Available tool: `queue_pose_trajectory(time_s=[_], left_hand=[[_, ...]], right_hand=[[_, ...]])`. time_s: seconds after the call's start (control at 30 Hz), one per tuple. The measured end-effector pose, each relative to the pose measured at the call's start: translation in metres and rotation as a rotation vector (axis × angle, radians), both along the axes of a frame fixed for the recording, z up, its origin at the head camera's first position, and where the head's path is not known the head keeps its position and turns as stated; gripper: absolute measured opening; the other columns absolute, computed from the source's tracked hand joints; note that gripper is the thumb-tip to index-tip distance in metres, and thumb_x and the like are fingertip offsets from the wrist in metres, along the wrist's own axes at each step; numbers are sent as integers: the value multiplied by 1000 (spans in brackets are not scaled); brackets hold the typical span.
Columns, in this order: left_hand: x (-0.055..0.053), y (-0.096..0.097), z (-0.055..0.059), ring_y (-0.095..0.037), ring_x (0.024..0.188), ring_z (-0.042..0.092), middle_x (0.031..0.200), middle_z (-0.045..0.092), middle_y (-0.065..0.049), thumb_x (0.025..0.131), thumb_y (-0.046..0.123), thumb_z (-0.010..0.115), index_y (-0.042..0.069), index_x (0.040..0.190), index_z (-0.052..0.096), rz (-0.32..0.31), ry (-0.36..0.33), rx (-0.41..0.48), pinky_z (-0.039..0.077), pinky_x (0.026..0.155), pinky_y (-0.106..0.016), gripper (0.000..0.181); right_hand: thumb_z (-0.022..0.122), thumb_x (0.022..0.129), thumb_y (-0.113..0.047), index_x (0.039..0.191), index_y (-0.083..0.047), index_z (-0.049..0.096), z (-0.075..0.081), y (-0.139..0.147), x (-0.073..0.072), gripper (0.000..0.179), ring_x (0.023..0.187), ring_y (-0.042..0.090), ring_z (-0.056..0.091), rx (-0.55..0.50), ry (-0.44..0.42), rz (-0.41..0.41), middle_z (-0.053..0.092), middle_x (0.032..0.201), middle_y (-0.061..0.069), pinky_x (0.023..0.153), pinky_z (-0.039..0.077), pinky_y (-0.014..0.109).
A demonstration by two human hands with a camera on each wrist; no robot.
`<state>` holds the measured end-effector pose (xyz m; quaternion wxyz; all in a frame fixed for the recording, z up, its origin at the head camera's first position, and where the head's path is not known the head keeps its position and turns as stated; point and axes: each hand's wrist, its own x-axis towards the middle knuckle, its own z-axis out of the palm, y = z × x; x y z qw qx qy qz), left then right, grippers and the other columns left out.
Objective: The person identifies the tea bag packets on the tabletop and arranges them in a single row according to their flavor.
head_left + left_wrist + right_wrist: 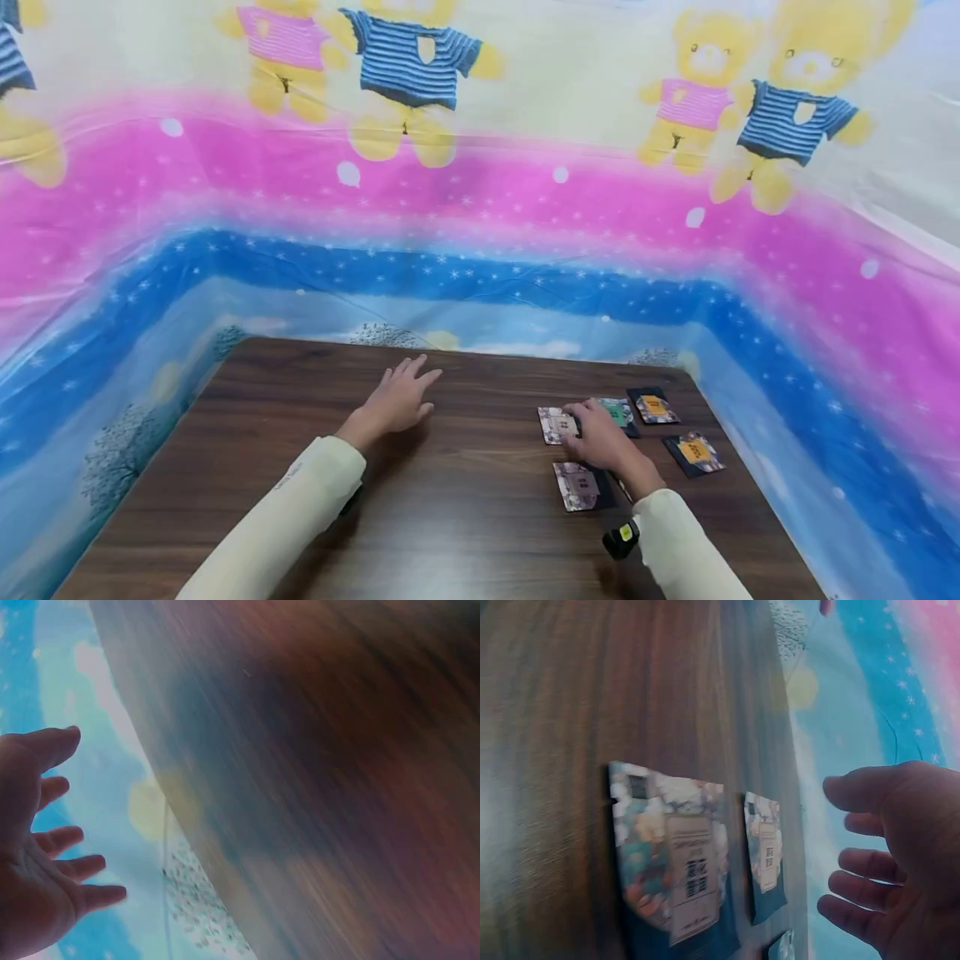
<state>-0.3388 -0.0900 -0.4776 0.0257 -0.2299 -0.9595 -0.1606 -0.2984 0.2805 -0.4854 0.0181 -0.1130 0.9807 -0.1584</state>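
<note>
My left hand [395,398] is over the left middle of the table with its fingers spread and nothing in it. In the left wrist view the same hand [37,855] shows its palm and separated fingers. My right hand [600,437] is above a group of small flat sachets, overlapping a beige-labelled sachet [555,425] and a green-labelled sachet [621,412]. Closer to me lies a mauve-labelled sachet [577,486]. In the right wrist view my right hand [907,862] is loosely bent and holds nothing, apart from the flower-printed sachets [694,862].
Two orange-labelled sachets lie to the right, one at the back [654,406] and one nearer the table's right edge [695,454]. Part of another sachet shows beneath my right wrist. A printed bear cloth [465,208] surrounds the brown wooden table [450,525].
</note>
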Motion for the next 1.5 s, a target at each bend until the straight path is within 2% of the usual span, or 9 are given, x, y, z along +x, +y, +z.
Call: queue_pose_trajectory(time_s=[0.27, 0.43, 0.57, 0.7, 0.87, 0.97, 1.1, 1.27, 1.5], left_hand=[[-9, 44, -8, -41, 137, 49, 150, 49, -22, 96, 14, 68, 6, 142, 59, -136, 127, 5, 46, 108, -53, 48], [-9, 74, -11, -34, 126, 58, 138, 59, -17, 94, 7, 69, 6, 135, 65, -239, 177, 10, 51, 103, -45, 42], [-9, 96, -10, -30, 125, 59, 137, 61, -13, 94, 3, 65, 10, 134, 66, -297, 165, 3, 52, 102, -42, 41], [-14, 116, -11, -28, 126, 59, 136, 62, -10, 95, 2, 63, 13, 133, 67, -346, 155, -20, 51, 104, -40, 40], [-20, 145, -21, -24, 126, 59, 134, 63, -6, 99, 4, 58, 15, 133, 67, -412, 129, -41, 50, 105, -36, 37], [-22, 163, -28, -21, 125, 59, 134, 64, -4, 101, 3, 57, 16, 133, 68, -459, 137, -61, 49, 106, -33, 37], [-23, 189, -31, -18, 130, 58, 137, 63, -1, 99, -4, 56, 18, 134, 67, -509, 127, -96, 46, 110, -30, 43], [-23, 214, -31, -15, 134, 55, 141, 61, 1, 100, -4, 55, 21, 136, 66, -520, 69, -148, 44, 111, -27, 46], [-25, 229, -32, -13, 134, 55, 141, 61, 4, 101, 0, 56, 26, 134, 67, -540, 21, -225, 45, 110, -26, 44]], right_hand=[[76, 91, -15, 117, -14, 69, -9, 6, 18, 27, 104, 25, 62, 30, -116, 42, 60, 116, 10, 88, 52, 48], [79, 87, -15, 110, -20, 71, -19, 9, 29, 25, 96, 19, 59, 67, -195, 33, 60, 114, 6, 83, 52, 45], [80, 85, -14, 108, -24, 72, -23, 12, 33, 27, 101, 21, 59, 66, -224, 19, 60, 118, 6, 88, 52, 47], [80, 84, -13, 107, -25, 72, -22, 12, 32, 27, 106, 24, 60, 69, -216, 17, 61, 120, 7, 93, 52, 50], [81, 84, -14, 108, -27, 71, -22, 11, 31, 28, 105, 25, 59, 63, -247, -11, 61, 118, 7, 91, 52, 51], [81, 84, -14, 108, -26, 71, -24, 11, 33, 29, 103, 25, 58, 54, -265, -10, 61, 117, 8, 91, 52, 52], [80, 84, -13, 109, -25, 72, -27, 13, 37, 29, 107, 28, 58, 33, -279, 3, 60, 120, 10, 93, 51, 54], [80, 84, -12, 109, -23, 72, -27, 14, 39, 28, 113, 31, 59, 24, -255, 19, 60, 125, 12, 97, 49, 57], [80, 83, -11, 108, -23, 72, -28, 14, 39, 29, 113, 31, 59, 23, -202, 31, 60, 124, 12, 96, 50, 56]])
